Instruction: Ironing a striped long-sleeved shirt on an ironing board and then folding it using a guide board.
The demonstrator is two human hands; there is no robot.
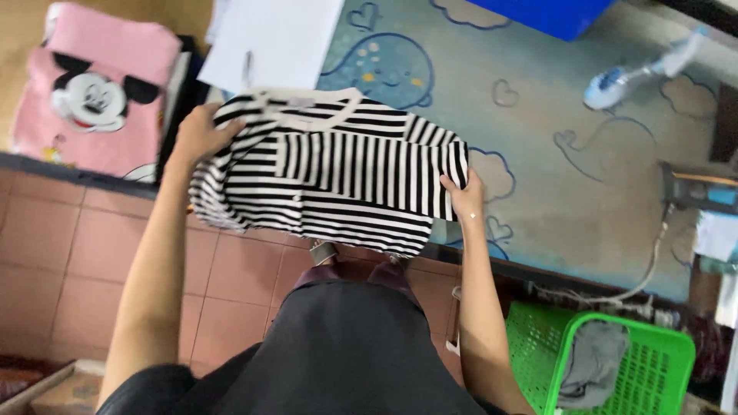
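The striped shirt [330, 173], soft, light and floppy, is gripped folded at its two side edges by the left hand [201, 132] and right hand [463, 196].

Wide open stretch of blue patterned mat [553, 115] to the right of the striped shirt [330, 169], nothing blocking a hand until the spray bottle [630, 77] up top and the iron [696, 188] at the far edge, cord [649, 265] trailing along the mat's near side. Left is tighter: pink folded stack [100, 84] sits near the left hand [201, 132], white sheet [269, 38] just behind the shirt. Below right, green basket [653, 369] crowds the floor; red tiles [69, 246] lie bare on the left
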